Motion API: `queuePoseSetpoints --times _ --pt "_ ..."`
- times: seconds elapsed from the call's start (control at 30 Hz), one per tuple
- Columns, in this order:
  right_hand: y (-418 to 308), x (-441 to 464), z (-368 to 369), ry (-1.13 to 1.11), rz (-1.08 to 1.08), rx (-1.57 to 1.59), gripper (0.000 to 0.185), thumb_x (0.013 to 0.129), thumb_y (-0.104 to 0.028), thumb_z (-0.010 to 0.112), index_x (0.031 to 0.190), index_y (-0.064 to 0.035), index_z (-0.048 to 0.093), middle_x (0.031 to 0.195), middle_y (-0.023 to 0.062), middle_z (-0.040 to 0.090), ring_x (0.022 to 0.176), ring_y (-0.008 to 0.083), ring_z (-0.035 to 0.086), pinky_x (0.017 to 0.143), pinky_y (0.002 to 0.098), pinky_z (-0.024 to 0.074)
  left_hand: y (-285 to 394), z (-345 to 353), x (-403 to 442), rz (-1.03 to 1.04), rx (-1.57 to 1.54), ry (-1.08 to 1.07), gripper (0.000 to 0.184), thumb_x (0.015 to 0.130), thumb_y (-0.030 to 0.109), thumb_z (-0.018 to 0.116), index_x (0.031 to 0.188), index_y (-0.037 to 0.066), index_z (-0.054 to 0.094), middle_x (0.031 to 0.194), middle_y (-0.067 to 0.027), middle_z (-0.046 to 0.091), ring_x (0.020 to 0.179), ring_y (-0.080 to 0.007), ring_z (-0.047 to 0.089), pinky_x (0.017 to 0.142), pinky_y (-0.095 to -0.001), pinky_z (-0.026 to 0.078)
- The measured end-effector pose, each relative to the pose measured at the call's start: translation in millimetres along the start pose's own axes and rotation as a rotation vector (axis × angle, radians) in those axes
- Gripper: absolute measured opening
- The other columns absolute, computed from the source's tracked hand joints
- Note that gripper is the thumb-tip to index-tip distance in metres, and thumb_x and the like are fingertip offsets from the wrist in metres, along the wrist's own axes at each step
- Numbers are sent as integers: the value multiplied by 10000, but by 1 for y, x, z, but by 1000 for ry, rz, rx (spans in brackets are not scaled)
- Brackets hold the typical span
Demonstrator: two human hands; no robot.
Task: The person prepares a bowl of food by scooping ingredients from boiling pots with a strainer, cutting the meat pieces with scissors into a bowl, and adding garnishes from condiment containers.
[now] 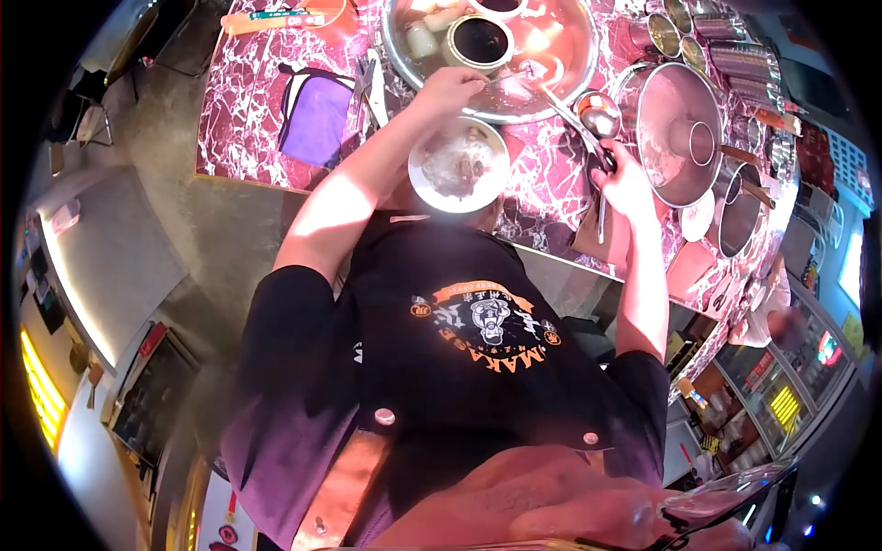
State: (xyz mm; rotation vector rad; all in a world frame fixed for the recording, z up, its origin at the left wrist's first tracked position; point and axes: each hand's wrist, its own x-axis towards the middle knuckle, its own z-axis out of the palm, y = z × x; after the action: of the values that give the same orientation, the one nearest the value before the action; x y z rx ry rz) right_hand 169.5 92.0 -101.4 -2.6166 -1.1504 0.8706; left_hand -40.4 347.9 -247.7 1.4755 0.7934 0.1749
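My left hand (pixel 452 90) is over the near rim of a wide metal pot (pixel 393 69), its fingertips pinched together. Whatever they grip, if anything, is too small to name. My right hand (pixel 628 180) holds the dark handles of a pair of metal scissors (pixel 577 125). Their blades point up and left, reaching over the pot's rim. Broth with pale chunks (pixel 424 40) fills the pot, along with a round container of dark liquid (pixel 480 41). Below my left hand, a white bowl (pixel 457 188) with some residue or food inside sits at the table's near edge.
A shiny ladle (pixel 599 115) lies right of the pot. Beyond it stand a large pan with a central tube (pixel 675 174), a smaller pot (pixel 738 220) and several metal cans (pixel 663 35). A purple pouch (pixel 318 119) lies left on the red marbled table (pixel 243 119).
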Motion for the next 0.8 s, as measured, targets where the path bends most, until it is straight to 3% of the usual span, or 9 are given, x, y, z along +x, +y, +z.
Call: queuePoseSetpoints --times 0.03,0.17,0.27,0.47,0.6,0.67,0.7,0.77,0.8 --pt "-8 -11 -6 2 -2 -20 577 747 -216 747 1274 -95 547 1026 182 680 955 327 675 856 418 517 13 -8 -13 45 -61 -31 302 941 211 611 1147 5 691 954 -62 723 843 -129 637 782 -295 506" --pt "-35 -47 -18 -77 -19 13 626 742 -226 750 1302 -101 501 1074 179 657 975 303 663 872 399 507 19 -34 -65 -227 -227 -197 254 990 175 576 1141 -3 674 926 -2 666 815 -68 583 768 -241 497" --pt "-58 -63 -12 -165 -56 68 564 782 -173 732 1296 -85 517 1077 177 664 983 302 664 888 393 502 -10 -50 -98 56 18 -273 253 975 166 590 1146 -2 672 887 25 645 788 -47 542 718 -226 465" --pt "-69 -84 14 -291 -179 -55 489 807 -71 687 1282 -64 573 1139 193 672 1065 346 654 924 415 504 -25 -64 -174 -41 73 -186 270 965 194 594 1119 -8 684 945 -42 708 872 -86 609 807 -266 484" --pt "-93 -110 -6 -287 -6 -107 578 756 -152 736 1299 -110 544 1084 187 679 1012 344 671 883 414 527 -23 -68 -202 -71 130 -114 271 967 206 594 1110 -5 685 881 -23 688 809 -81 578 745 -263 471" --pt "-95 -115 7 -199 -121 -206 621 749 -211 741 1316 -138 498 1133 182 653 1052 353 650 898 427 521 -23 -66 -208 -104 102 -111 264 967 207 595 1107 2 687 859 -15 678 793 -74 571 731 -256 468" --pt "-98 -115 17 -193 -132 -205 621 755 -237 738 1316 -144 488 1169 182 637 1070 361 638 907 435 515 -26 -64 -208 -124 85 -108 280 942 227 579 1093 24 698 919 -108 723 845 -159 661 799 -314 506" --pt "-100 -109 41 -182 -132 -228 606 783 -278 717 1321 -150 472 1249 193 598 1106 379 616 935 460 497 -43 -56 -206 -151 56 -123 286 940 232 581 1098 23 695 920 -120 720 855 -175 667 801 -321 506" --pt "-97 -106 50 -152 -173 -169 574 801 -238 710 1320 -134 490 1160 196 643 1067 379 638 909 451 511 -36 -55 -208 -168 43 -133 289 939 234 581 1101 23 694 920 -126 719 861 -182 670 802 -324 506"
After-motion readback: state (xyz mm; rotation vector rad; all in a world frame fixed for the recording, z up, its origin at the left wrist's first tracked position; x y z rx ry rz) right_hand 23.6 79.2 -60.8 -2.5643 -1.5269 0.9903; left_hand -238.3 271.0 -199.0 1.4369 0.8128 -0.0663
